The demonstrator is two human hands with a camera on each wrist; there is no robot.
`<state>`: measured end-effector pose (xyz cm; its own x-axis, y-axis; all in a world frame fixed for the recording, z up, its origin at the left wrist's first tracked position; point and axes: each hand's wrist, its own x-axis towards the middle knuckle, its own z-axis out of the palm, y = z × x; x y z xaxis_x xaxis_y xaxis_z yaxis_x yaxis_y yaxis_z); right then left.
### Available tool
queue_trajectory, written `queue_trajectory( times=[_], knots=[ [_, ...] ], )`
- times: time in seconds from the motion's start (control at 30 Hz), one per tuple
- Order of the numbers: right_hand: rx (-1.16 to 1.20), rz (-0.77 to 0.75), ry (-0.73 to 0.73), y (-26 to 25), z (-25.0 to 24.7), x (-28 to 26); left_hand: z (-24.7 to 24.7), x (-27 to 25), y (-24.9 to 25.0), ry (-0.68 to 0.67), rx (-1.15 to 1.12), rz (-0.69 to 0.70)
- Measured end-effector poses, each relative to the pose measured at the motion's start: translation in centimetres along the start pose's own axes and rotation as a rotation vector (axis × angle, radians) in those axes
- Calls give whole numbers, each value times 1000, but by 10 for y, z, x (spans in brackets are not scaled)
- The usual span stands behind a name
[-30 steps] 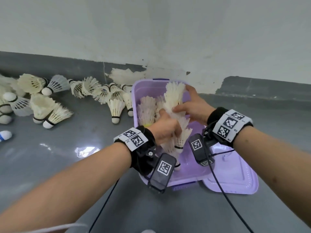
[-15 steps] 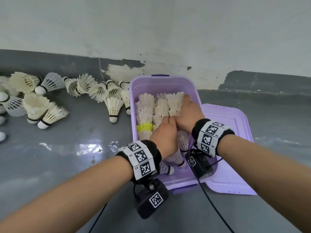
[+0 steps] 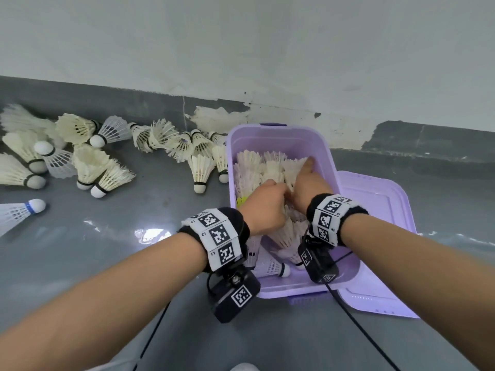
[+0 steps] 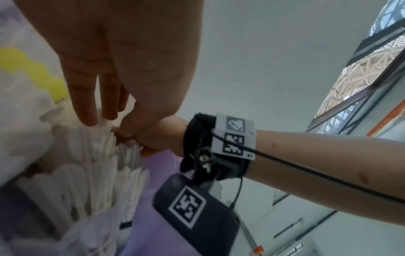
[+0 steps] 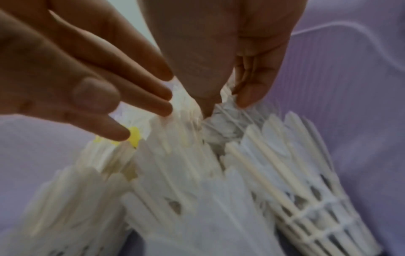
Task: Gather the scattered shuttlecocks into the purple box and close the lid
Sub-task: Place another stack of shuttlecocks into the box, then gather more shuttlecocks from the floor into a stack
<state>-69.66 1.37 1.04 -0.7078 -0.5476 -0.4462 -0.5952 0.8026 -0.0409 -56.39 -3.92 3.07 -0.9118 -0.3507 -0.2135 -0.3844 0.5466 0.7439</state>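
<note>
Roughly 20 loose white feather shuttlecocks lie on the grey floor left of the 1 open purple plastic box, with its flat purple lid on the right. Since a second ago the raised stack has gone down into the box. Left hand curls round the stacked shuttlecocks; right hand presses them, fingers straight.

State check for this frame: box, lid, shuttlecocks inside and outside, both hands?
purple box: open, partly filled.
lid: off, flat on the floor at the box's right.
shuttlecocks in box: lying in stacked rows.
scattered shuttlecocks: on the floor left of the box.
left hand: fingers on the feathers; grip unclear.
right hand: fingers extended, pressing the feathers.
</note>
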Motion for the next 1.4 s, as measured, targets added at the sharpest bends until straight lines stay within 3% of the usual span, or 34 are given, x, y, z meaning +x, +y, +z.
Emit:
queue_trajectory(
  times=[0.2, 0.37, 0.5, 0.6, 0.77, 0.97, 1.13, 1.4],
  knots=[
    [154, 195, -83, -32, -28, -22, -19, -1, -4, 187, -150, -29],
    [321, -54, 217, -66, -44, -42, -46, -11, -7, 336, -267, -2],
    [496, -240, 301, -104, -50, -51, -79, -30, -31, 483, -239, -5],
    [453, -345, 375, -139, -49, -58, -105, -54, -67, 550, -206, -85],
    [404, -453, 266, -196, -27, -48, -136, -102, -136, 617, -248, -346],
    [87, -135, 81, -233, 15, -17, -159, -151, -193, 697, -391, -527],
    [-1, -60, 149, -229, 25, 0, -169, -178, -219, 704, -441, -559],
    [-66, 145, -12, -239, 0, 20, -172, -193, -231, 677, -483, -594]
  ],
)
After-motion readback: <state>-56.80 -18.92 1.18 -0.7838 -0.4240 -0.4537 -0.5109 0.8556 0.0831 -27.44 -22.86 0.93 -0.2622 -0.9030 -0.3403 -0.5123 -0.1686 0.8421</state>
